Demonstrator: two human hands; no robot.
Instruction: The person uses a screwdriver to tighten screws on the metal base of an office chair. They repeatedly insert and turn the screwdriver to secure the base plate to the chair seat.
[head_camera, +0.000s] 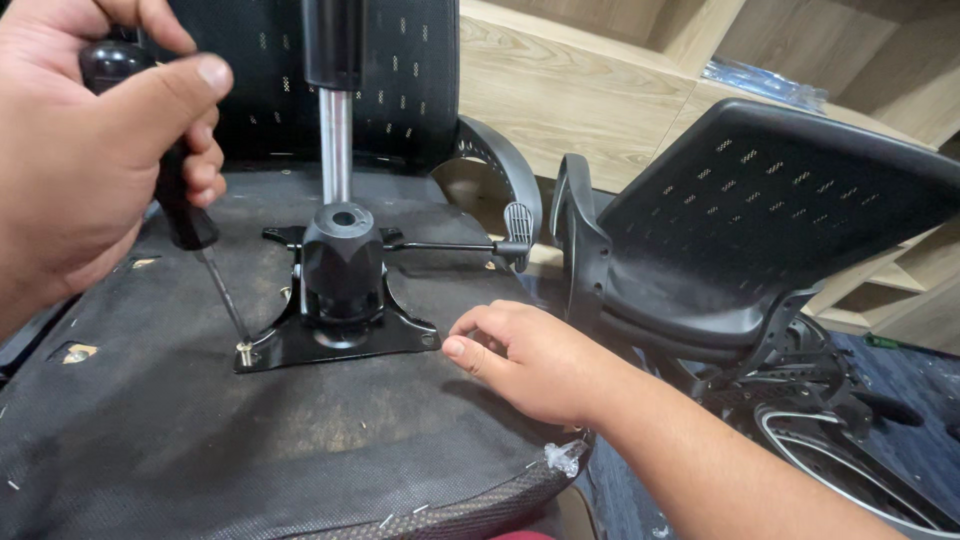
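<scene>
Pale wooden shelving (560, 90) stands behind the upturned black fabric-covered chair seat (150, 440) I work on. My left hand (90, 150) is wrapped tight round a black-handled screwdriver (185, 220), its tip on the brass screw (243, 350) at the near left corner of the black metal tilt plate (335, 340). My right hand (520, 355) rests loosely curled, holding nothing, just right of that plate. Leaning as it does, the tip could slip and tear the fabric. My left palm hides the handle top; the plate's far corners sit behind its hub.

Upturned chair seat (150, 430) carries a bolted black mechanism plate (335, 345).
</scene>
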